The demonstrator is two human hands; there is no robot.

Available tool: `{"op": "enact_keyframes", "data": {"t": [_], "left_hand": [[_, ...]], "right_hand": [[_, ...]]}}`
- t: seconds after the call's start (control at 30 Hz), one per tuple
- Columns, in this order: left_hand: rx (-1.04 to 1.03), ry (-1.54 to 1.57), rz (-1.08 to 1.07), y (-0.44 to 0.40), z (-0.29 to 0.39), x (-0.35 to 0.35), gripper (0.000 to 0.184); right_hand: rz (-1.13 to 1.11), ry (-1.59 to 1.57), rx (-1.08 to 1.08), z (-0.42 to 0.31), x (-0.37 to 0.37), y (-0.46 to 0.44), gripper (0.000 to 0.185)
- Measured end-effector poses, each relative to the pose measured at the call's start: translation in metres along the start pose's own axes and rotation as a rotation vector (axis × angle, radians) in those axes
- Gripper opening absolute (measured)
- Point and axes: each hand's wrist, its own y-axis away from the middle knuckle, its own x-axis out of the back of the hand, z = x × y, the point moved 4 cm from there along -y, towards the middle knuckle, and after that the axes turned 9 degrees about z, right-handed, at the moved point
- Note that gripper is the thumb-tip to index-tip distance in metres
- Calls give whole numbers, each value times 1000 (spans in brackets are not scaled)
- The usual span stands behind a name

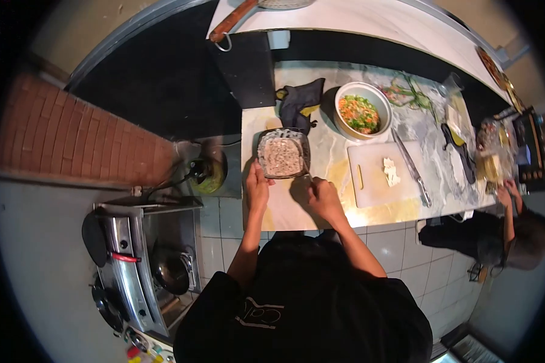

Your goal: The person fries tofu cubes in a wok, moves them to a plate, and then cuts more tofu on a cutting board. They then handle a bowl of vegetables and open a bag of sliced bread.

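So in the head view, the only one we've got, we're looking down on a marble-look surface [333, 213]. Near its left end sits a square dark speckled bowl [261, 147] with a pale pinkish-beige mixture [283, 156] in it. We see the left hand [259, 183] at the bowl's lower left corner, fingers partly curled and steadying its side. The right hand [324, 198] is just off the lower right corner, fingers closed around what looks to us like the thin handle of a utensil [309, 176]; we can't tell what kind, since most of it is hidden.

Right of that hand there's a white cutting board [372, 158] with a little pile of white chunks [390, 172] and one yellow strip [360, 176]. A knife [413, 169] lies at a slant along the board's right side. Behind the board we spot a round pot [343, 124] of chopped orange and green veggies [360, 114], and just behind the bowl a crumpled black cloth-like item [303, 98]. Green stems [418, 95] lie further back to the right.

Over at the far right we've also got a co-worker [496, 239], both hands up by some plastic bags [490, 166] at the edge of the surface. Lower left, a wok [169, 272] sits by the steel stove [122, 230].
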Motion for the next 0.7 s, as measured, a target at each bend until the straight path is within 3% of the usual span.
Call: {"op": "enact_keyframes", "data": {"t": [0.03, 0.17, 0.37, 0.5, 0.7], "left_hand": [[4, -7, 29, 5, 3, -4, 47], [20, 54, 59, 11, 4, -13, 47], [47, 74, 187, 24, 19, -23, 43], [-28, 30, 275, 29, 27, -29, 38], [-221, -39, 307, 40, 36, -36, 34]], "right_hand": [[101, 78, 79, 0, 9, -3, 16], [41, 170, 158, -13, 57, -30, 9], [-10, 77, 444, -14, 94, -69, 27], [-81, 24, 607, 1, 79, -91, 22], [-237, 22, 538, 15, 58, -85, 23]]}}
